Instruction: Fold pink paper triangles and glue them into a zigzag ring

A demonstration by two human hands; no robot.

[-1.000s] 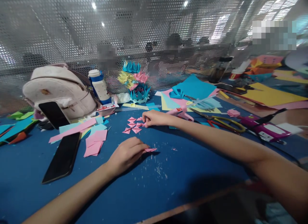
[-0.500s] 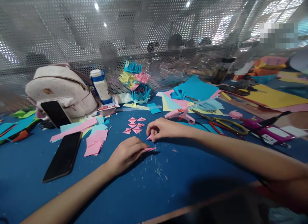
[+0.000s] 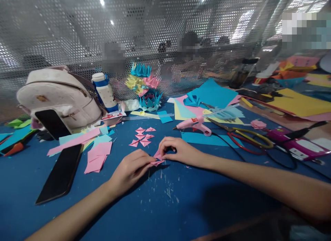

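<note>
My left hand (image 3: 133, 166) pinches a small folded pink paper piece (image 3: 157, 163) by its left end, low over the blue table. Close beside it, my right hand (image 3: 174, 149) is closed on a second folded pink paper piece (image 3: 157, 155). The two pieces meet or overlap at the fingertips; whether they are joined I cannot tell. Just behind my hands lie several more folded pink paper pieces (image 3: 140, 137) in a small group. To the left is a pile of cut pink paper squares (image 3: 97, 158).
A black phone (image 3: 60, 173) lies left, near a pale backpack (image 3: 59, 96) and a bottle (image 3: 104, 92). Folded paper flowers (image 3: 148, 99) stand behind. At right are a pink glue gun (image 3: 193, 124), scissors (image 3: 248, 139), cables and coloured sheets (image 3: 210, 92). Paper scraps dot the table.
My right hand has moved down, bringing its pink piece against the one in my left hand. The view has also shifted slightly.
</note>
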